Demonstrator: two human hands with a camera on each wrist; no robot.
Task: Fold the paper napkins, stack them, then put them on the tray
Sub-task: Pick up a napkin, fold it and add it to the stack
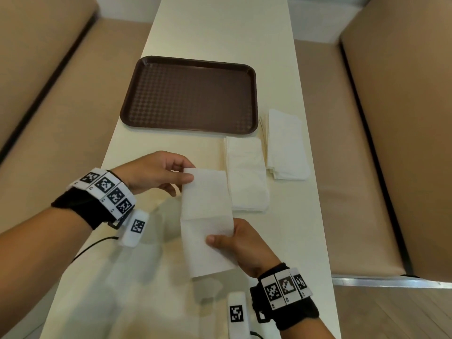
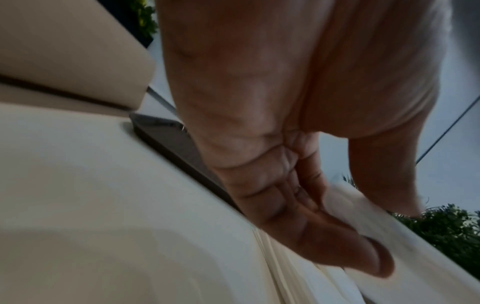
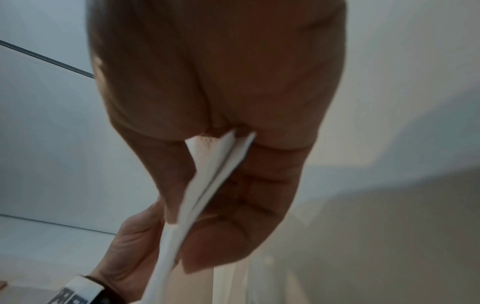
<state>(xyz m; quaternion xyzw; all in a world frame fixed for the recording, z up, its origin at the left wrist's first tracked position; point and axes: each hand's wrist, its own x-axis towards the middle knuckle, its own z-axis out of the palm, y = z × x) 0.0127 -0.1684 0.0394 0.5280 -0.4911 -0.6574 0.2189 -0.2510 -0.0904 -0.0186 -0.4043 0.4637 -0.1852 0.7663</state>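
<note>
**Napkin held in both hands, above table**

My left hand (image 1: 156,172) pinches the far end of a long white folded paper napkin (image 1: 208,216), thumb over fingers. My right hand (image 1: 242,248) pinches its near half, thumb on top. The napkin hangs clear of the cream table (image 1: 220,28). Empty brown plastic tray (image 1: 190,94) at 12 o'clock. Two white folded-napkin piles (image 1: 247,174) (image 1: 285,145) at 1–2 o'clock, beside the tray.
</note>
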